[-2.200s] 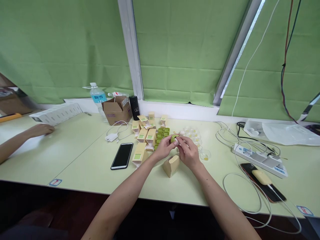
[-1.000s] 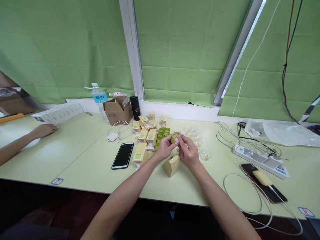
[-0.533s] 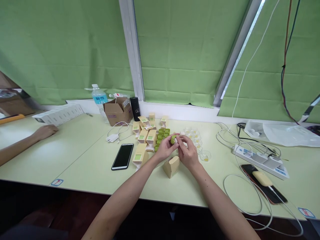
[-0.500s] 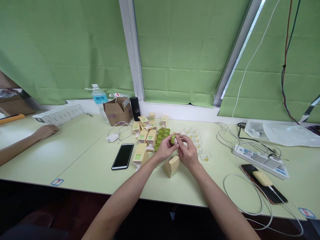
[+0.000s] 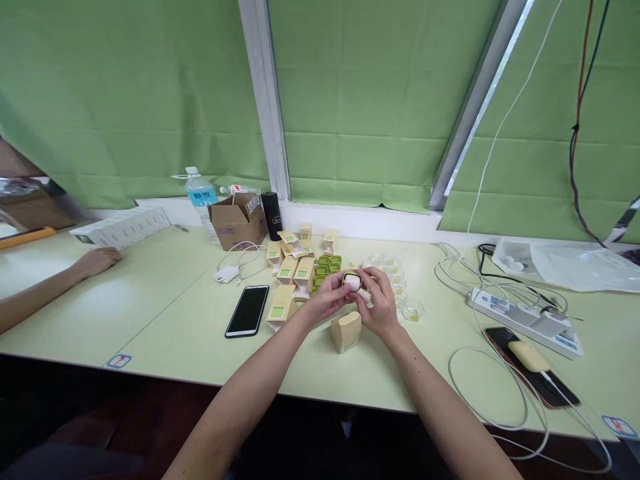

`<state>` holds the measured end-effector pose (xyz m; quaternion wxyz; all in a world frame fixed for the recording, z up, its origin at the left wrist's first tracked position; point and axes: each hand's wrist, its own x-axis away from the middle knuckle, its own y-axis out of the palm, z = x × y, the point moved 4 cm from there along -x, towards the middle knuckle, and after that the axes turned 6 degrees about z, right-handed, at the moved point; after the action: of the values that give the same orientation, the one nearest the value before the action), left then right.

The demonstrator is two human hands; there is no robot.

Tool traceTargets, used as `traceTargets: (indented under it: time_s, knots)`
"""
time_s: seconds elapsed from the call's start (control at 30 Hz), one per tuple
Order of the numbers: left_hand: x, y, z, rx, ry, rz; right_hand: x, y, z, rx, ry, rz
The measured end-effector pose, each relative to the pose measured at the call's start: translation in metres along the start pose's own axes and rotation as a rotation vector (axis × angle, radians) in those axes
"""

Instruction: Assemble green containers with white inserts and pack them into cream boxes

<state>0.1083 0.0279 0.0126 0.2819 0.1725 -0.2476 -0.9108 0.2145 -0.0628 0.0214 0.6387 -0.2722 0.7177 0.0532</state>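
My left hand grips a small green case with a pale pinkish-white filling facing me. My right hand closes on the case's right side; a whitish bit shows beneath, partly hidden by the fingers. Just below my hands an open-topped kraft box stands upright on the table. Behind my left hand sit rows of small green containers. Several clear plastic cups with yellow spots lie behind and right of my right hand. To the left, several kraft boxes with green labels are grouped.
A black phone lies at left, near a white charger. Behind are a cardboard box, a black flask and a water bottle. Right are a power strip and cables. Another person's hand rests far left.
The green case has been turned so that its pale filling faces me. My right fingers have shifted to its right side. The view has moved slightly.
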Motion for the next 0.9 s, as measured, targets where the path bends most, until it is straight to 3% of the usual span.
traceTargets:
  time_s: [0.9]
  knots:
    - [-0.001,-0.005,-0.003,0.03,-0.053,-0.021,0.005,0.005,0.009,-0.066,0.08,-0.06]
